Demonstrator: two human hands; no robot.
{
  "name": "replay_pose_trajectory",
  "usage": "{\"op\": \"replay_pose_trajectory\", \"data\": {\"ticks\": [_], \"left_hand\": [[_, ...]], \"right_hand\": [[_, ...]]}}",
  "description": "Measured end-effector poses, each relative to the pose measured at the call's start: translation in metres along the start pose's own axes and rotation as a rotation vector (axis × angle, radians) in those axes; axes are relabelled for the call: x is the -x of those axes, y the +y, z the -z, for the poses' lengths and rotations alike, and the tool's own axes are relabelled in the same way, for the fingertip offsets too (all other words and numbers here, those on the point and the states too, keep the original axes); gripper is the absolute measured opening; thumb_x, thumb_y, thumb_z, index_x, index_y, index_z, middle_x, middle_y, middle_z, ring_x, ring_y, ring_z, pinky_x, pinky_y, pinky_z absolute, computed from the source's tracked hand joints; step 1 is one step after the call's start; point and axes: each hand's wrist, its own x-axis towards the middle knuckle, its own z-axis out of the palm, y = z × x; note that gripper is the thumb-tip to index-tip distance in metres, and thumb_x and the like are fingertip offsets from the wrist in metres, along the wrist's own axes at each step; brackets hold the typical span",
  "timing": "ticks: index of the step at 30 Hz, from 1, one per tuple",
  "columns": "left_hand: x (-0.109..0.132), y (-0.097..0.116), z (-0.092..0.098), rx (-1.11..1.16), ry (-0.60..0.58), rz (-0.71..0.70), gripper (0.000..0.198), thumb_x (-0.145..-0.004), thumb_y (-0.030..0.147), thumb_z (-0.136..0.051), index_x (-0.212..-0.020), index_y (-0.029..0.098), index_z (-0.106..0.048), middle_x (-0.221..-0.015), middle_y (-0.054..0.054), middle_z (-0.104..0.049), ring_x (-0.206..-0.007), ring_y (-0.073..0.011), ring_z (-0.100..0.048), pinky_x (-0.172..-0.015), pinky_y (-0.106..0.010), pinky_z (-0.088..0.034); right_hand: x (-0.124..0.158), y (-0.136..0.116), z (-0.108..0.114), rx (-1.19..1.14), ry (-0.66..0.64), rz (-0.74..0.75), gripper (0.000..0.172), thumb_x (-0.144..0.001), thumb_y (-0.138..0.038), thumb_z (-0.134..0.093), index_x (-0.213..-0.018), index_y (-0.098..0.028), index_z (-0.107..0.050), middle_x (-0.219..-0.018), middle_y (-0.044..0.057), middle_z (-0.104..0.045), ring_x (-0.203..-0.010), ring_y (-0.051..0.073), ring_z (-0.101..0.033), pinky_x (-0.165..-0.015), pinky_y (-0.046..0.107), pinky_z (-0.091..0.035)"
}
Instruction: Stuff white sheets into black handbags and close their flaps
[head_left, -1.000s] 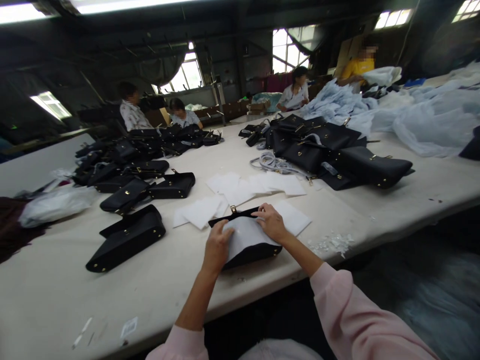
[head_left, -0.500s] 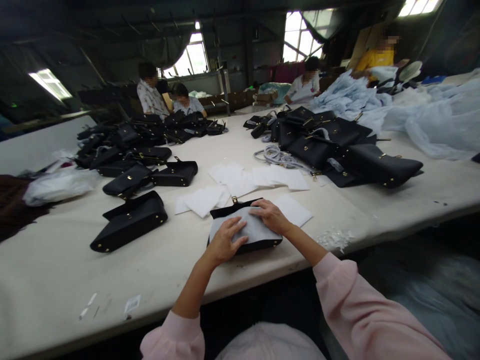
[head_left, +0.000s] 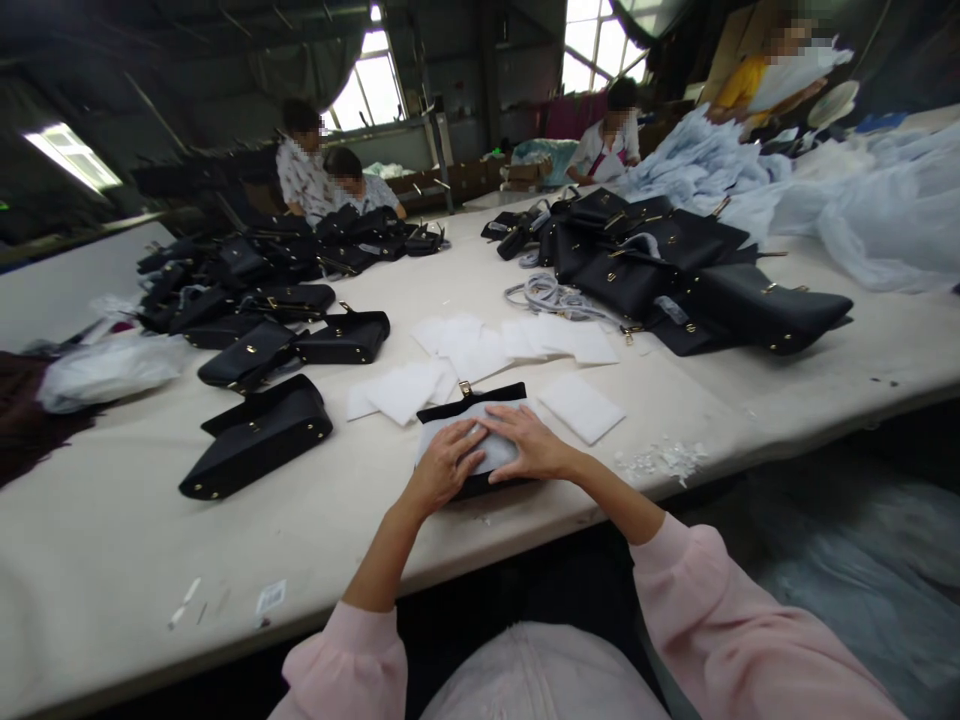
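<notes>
In front of me a black handbag [head_left: 517, 393] lies on the table, its flap with a gold clasp pointing away. A pale grey-white sheet [head_left: 433, 430] covers its upper face. My left hand [head_left: 448, 462] lies on the left part of the sheet, fingers stretched out. From the right, my right hand [head_left: 525, 443] rests on the same sheet, fingers spread, its fingertips close to those of my left. White foam sheets [head_left: 469, 345] lie just beyond the bag, and one more foam sheet [head_left: 583, 407] is right of it.
Another black handbag [head_left: 259, 435] lies at left. Piles of black handbags stand behind, left [head_left: 247, 260] and right [head_left: 622, 285]. Wrapped straps [head_left: 551, 293] lie by the right pile. White scraps [head_left: 664, 460] dot the front edge. Several people work across the table [head_left: 450, 275].
My right hand has slid left and nearer to me across the sheet, away from the bag's far right corner. My left hand has shifted slightly upward. The hands are closer together.
</notes>
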Motion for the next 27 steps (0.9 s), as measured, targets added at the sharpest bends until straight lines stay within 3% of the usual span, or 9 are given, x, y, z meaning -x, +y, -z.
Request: {"op": "replay_pose_trajectory", "data": {"ticks": [5,12,14,17,20,23,27], "left_hand": [[-0.001,0.001,0.001,0.011,0.048,-0.030,0.039,-0.092,0.035,-0.051,-0.129,0.025,-0.057,-0.137,-0.011,-0.054,-0.127,-0.0258,-0.049,-0.109,-0.050,-0.039],[0.014,0.001,-0.002,0.010,0.144,-0.048,0.038,-0.091,0.033,-0.056,-0.128,0.025,-0.057,-0.131,-0.009,-0.059,-0.125,-0.0236,-0.051,-0.110,-0.049,-0.039],[0.016,0.004,-0.004,0.035,0.195,-0.036,0.035,-0.091,0.031,-0.056,-0.125,0.024,-0.059,-0.128,-0.009,-0.061,-0.123,-0.0224,-0.052,-0.107,-0.046,-0.043],[0.017,0.010,-0.006,0.064,0.206,0.002,0.034,-0.092,0.028,-0.053,-0.125,0.024,-0.059,-0.128,-0.008,-0.060,-0.121,-0.0207,-0.053,-0.105,-0.043,-0.046],[0.019,0.010,-0.006,0.086,0.172,0.042,0.035,-0.093,0.028,-0.051,-0.127,0.025,-0.057,-0.129,-0.007,-0.060,-0.120,-0.0194,-0.055,-0.106,-0.040,-0.046],[0.021,0.006,-0.007,0.101,0.163,0.056,0.033,-0.093,0.029,-0.050,-0.125,0.025,-0.060,-0.127,-0.007,-0.062,-0.118,-0.0188,-0.057,-0.106,-0.039,-0.046],[0.021,0.004,-0.009,0.108,0.203,0.052,0.028,-0.093,0.028,-0.052,-0.117,0.024,-0.066,-0.119,-0.007,-0.067,-0.111,-0.0185,-0.062,-0.101,-0.038,-0.050]], "right_hand": [[-0.003,0.006,0.004,-0.059,0.012,0.008,0.089,-0.065,-0.057,-0.078,-0.142,-0.027,-0.044,-0.146,0.014,-0.043,-0.135,0.033,-0.038,-0.113,0.058,-0.014],[0.004,0.005,0.008,-0.083,-0.065,0.001,0.091,-0.067,-0.065,-0.072,-0.144,-0.027,-0.041,-0.152,0.012,-0.035,-0.140,0.033,-0.030,-0.114,0.058,-0.007],[0.004,0.004,0.010,-0.106,-0.101,-0.021,0.078,-0.077,-0.064,-0.064,-0.143,-0.029,-0.042,-0.152,0.011,-0.035,-0.140,0.031,-0.029,-0.114,0.058,-0.006],[0.002,0.000,0.012,-0.129,-0.127,-0.067,0.051,-0.097,-0.054,-0.035,-0.143,-0.032,-0.043,-0.152,0.007,-0.036,-0.140,0.027,-0.030,-0.114,0.057,-0.009],[-0.002,-0.007,0.010,-0.071,-0.067,-0.130,0.045,-0.101,-0.046,-0.026,-0.139,-0.035,-0.048,-0.146,0.005,-0.045,-0.135,0.026,-0.038,-0.114,0.054,-0.014],[-0.008,-0.012,0.003,0.015,0.044,-0.151,0.038,-0.099,-0.045,-0.038,-0.128,-0.034,-0.060,-0.132,0.006,-0.055,-0.120,0.026,-0.050,-0.108,0.048,-0.027],[-0.013,-0.013,-0.006,0.053,0.156,-0.131,0.030,-0.093,-0.045,-0.053,-0.114,-0.032,-0.070,-0.118,0.006,-0.060,-0.106,0.023,-0.053,-0.099,0.041,-0.035]]}}
